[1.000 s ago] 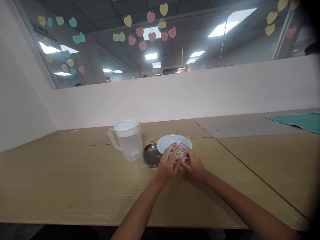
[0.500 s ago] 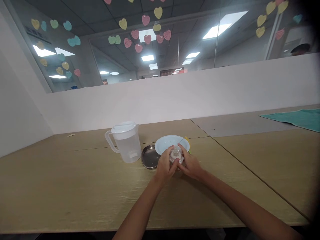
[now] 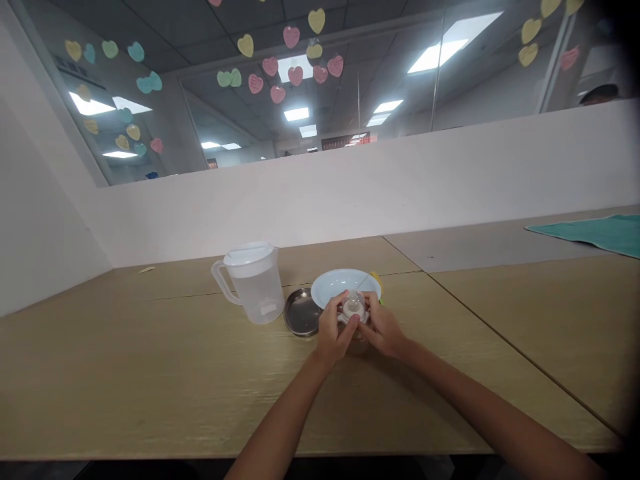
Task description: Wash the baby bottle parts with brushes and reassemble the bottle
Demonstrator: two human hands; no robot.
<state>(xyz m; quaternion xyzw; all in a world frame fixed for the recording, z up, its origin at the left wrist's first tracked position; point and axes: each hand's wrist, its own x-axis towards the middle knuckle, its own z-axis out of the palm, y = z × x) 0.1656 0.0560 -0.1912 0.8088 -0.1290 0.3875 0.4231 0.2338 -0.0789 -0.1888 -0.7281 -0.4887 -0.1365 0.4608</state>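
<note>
A small baby bottle (image 3: 354, 305), with a clear domed cap and a white collar with side handles, is held between my two hands in front of the bowl. My left hand (image 3: 332, 329) wraps its left side, thumb pressed to the front of the collar. On the opposite side, my right hand (image 3: 386, 328) has its fingers closed round it, thumb close to the left one. The bottle's lower body is mostly hidden. Just behind the hands sits a pale blue-white bowl (image 3: 334, 283), partly covered by them. A round metal dish (image 3: 301, 315) lies left of my left hand.
A clear plastic pitcher (image 3: 258, 293) with a white lid stands left of the dish. Something yellow (image 3: 375, 277) shows at the bowl's right edge. A teal cloth (image 3: 595, 233) lies at the far right. A white wall (image 3: 320, 193) with a window runs behind the table (image 3: 200, 393).
Fingers of my right hand have shifted lower at the clear cap, leaving more of it visible. Both hands still hold the bottle; the whole view has moved slightly.
</note>
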